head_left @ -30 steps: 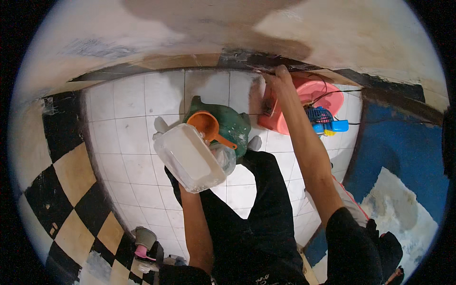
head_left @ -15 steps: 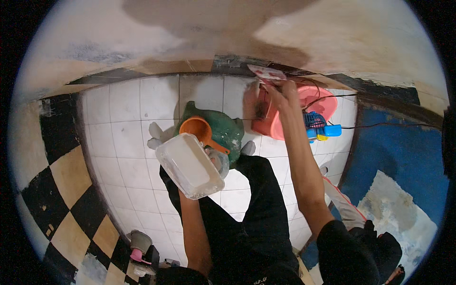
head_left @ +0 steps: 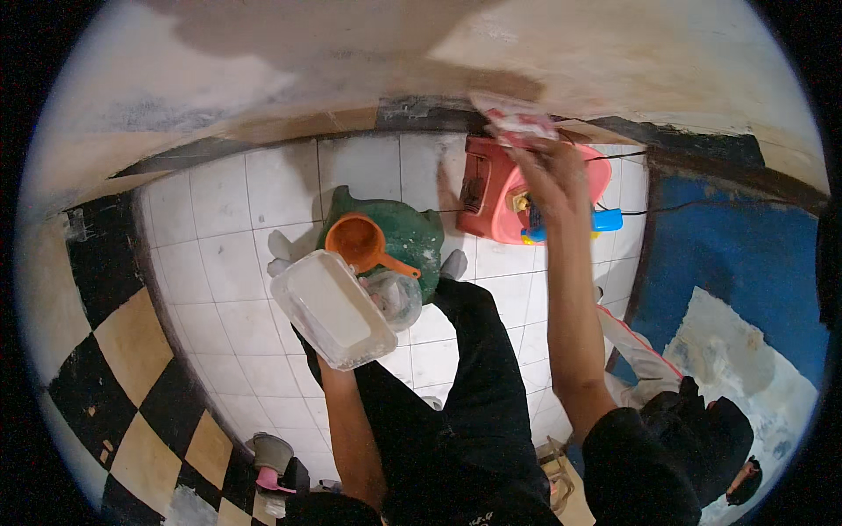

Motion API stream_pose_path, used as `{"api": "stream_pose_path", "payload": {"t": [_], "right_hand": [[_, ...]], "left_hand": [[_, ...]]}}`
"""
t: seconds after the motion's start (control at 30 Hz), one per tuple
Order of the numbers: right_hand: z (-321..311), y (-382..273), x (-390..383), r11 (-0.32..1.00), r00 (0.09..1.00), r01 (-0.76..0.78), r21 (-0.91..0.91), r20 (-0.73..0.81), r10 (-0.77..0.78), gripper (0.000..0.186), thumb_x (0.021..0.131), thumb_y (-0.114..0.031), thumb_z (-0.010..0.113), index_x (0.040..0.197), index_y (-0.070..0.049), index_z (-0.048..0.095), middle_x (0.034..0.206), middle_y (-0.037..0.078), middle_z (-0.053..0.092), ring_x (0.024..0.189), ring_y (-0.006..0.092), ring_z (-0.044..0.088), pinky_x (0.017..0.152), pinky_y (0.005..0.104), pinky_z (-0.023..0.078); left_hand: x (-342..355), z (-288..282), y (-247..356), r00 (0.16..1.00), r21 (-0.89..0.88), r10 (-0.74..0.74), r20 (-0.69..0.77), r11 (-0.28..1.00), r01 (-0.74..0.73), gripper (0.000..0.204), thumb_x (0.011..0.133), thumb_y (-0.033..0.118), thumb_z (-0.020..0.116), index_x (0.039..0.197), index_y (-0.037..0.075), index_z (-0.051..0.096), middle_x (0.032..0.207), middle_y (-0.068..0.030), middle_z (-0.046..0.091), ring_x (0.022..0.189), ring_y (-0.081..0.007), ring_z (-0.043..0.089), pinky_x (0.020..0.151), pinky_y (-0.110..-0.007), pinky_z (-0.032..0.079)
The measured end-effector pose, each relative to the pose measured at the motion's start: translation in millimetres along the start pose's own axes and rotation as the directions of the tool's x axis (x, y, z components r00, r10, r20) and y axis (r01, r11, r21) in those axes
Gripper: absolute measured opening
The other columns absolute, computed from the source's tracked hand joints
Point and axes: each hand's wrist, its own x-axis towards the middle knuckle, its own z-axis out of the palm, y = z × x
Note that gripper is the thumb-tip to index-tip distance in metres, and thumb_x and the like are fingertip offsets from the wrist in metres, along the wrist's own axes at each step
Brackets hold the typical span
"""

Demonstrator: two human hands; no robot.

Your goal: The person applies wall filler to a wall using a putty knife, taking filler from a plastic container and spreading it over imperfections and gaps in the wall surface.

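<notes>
My left hand (head_left: 331, 365), mostly hidden underneath, holds up a rectangular white plastic container (head_left: 333, 309) with pale, whitish contents or bottom. My right hand (head_left: 556, 180) is stretched forward, its fingers closed on a red-and-white plastic packet (head_left: 516, 121) in front of the wall. Both packet and fingers are blurred by motion. Just beyond the container, a green plastic stool (head_left: 412, 230) bears an orange dipper (head_left: 355, 242). A clear round plastic tub (head_left: 396, 301) sits beside the container, partly covered by it.
Under my right forearm stands a pink plastic stool (head_left: 488, 207) with a small blue device (head_left: 607, 220) on it. Dark cables run right from there. A checkered wall (head_left: 132, 337) borders the left; a grey bucket (head_left: 272, 451) stands lower left. White fabric (head_left: 645, 359) lies at right.
My right hand has moved right and slightly upward with the packet, now covering much of the blue device. The white container appears a little further left, as the whole view has shifted.
</notes>
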Motion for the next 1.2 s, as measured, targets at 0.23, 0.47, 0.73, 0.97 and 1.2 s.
{"api": "stream_pose_path", "payload": {"t": [0.23, 0.47, 0.73, 0.97, 1.2], "right_hand": [[94.5, 135.2, 153.6, 0.379, 0.975, -0.016, 0.925, -0.069, 0.21, 0.029, 0.09, -0.008, 0.041, 0.115, 0.007, 0.047, 0.112, 0.02, 0.055, 0.106, 0.0339, 0.052, 0.094, 0.0519, 0.043], [59.0, 71.0, 70.6, 0.238, 0.988, -0.08, 0.968, 0.046, 0.148, 0.032, 0.088, 0.002, 0.037, 0.119, 0.011, 0.04, 0.117, 0.024, 0.049, 0.109, 0.0389, 0.049, 0.095, 0.0544, 0.042], [139.4, 182.6, 162.5, -0.083, 0.906, -0.246, 0.966, 0.26, 0.333, 0.035, 0.09, -0.003, 0.039, 0.123, 0.008, 0.035, 0.118, 0.022, 0.049, 0.109, 0.0408, 0.048, 0.095, 0.0571, 0.04], [98.0, 109.0, 135.3, -0.043, 0.988, -0.138, 0.99, 0.14, 0.058, 0.026, 0.093, -0.01, 0.038, 0.114, 0.004, 0.044, 0.113, 0.018, 0.053, 0.103, 0.0322, 0.052, 0.088, 0.0419, 0.047], [54.6, 32.8, -91.9, 0.339, 0.976, -0.208, 0.918, 0.173, 0.132, 0.025, 0.089, -0.011, 0.049, 0.11, 0.002, 0.048, 0.101, 0.013, 0.057, 0.085, 0.0201, 0.061, 0.068, 0.0297, 0.053]], "left_hand": [[16.7, 11.4, 4.6, 0.994, 0.186, -0.012, 0.113, 0.983, -0.01, 0.065, 0.087, 0.05, 0.046, 0.135, 0.009, 0.032, 0.125, -0.0199, 0.045, 0.108, -0.0356, 0.05, 0.091, -0.055, 0.044], [-2.3, 5.8, 26.7, 0.998, 0.188, 0.059, 0.008, 0.98, -0.059, 0.065, 0.088, 0.047, 0.046, 0.135, 0.006, 0.03, 0.127, -0.0197, 0.043, 0.108, -0.0337, 0.05, 0.089, -0.053, 0.046], [16.4, 20.4, 16.4, 0.998, 0.053, 0.01, 0.058, 0.998, -0.013, 0.07, 0.086, 0.053, 0.046, 0.136, 0.008, 0.029, 0.128, -0.0213, 0.041, 0.111, -0.0361, 0.047, 0.088, -0.054, 0.044], [9.9, 9.4, 9.3, 0.993, 0.095, 0.029, 0.116, 0.995, -0.04, 0.068, 0.086, 0.052, 0.045, 0.136, 0.009, 0.029, 0.126, -0.0205, 0.043, 0.109, -0.0351, 0.049, 0.09, -0.054, 0.044], [20.8, -5.2, -2.5, 0.98, 0.326, 0.201, 0.001, 0.926, -0.19, 0.06, 0.089, 0.045, 0.046, 0.135, 0.008, 0.032, 0.125, -0.0165, 0.048, 0.108, -0.0288, 0.053, 0.091, -0.046, 0.047]]}}
